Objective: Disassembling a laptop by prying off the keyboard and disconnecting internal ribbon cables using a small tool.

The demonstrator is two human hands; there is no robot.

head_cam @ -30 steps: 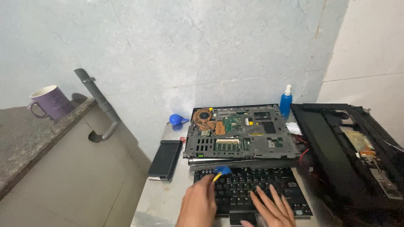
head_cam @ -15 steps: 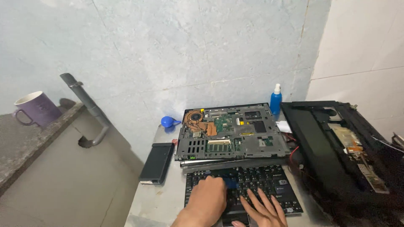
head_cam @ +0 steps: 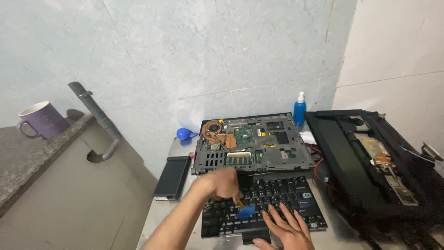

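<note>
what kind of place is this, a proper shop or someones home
Probably a makeshift repair corner at home, not a fitted shop. An opened laptop base with its board exposed and a detached keyboard lie on a small table against a bare wall, beside a stone counter with a purple mug.

The small worktop (head_cam: pixel 159 217) is crowded. The black keyboard (head_cam: pixel 277 199) fills the near middle, with both hands on it: the left hand (head_cam: pixel 223 183) holding a blue pry tool (head_cam: pixel 245 211) over the keys, the right hand (head_cam: pixel 284 229) spread on the near edge. Just behind lies the opened laptop base (head_cam: pixel 252 143), blocking the way to the wall. A blue spray bottle (head_cam: pixel 299 109) stands at its far right corner, a blue dust blower (head_cam: pixel 185 134) at its far left. The black battery pack (head_cam: pixel 172 177) takes up the left strip; bare worktop shows only near it. The dismantled laptop lid (head_cam: pixel 370 162) closes off the right side.
</note>
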